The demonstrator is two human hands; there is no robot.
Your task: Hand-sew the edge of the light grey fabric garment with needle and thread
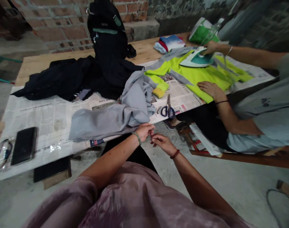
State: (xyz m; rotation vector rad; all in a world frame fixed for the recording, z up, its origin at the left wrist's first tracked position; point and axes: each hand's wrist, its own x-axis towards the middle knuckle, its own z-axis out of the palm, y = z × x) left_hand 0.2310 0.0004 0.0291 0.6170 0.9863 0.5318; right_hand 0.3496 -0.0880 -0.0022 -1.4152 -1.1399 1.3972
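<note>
My left hand (144, 131), with a green beaded bracelet at the wrist, is just off the table's front edge. Its fingers are pinched together; whatever they hold is too small to make out. Close by on the right, my right hand (163, 142) has its fingers curled in a pinch, also on nothing I can name. A grey cloth garment (103, 122) lies crumpled beside my left hand, and its near edge reaches the table edge. Scissors with dark blue handles (168, 109) rest just beyond my hands, blades pointing away.
Newspaper (47, 110) covers the wooden table. Dark clothing (63, 77) and a black backpack (108, 34) lie behind, a phone (24, 145) at left. At right a co-worker's hand moves an iron (197, 58) on a yellow-green garment (194, 77). Folded clothes (171, 41) sit behind.
</note>
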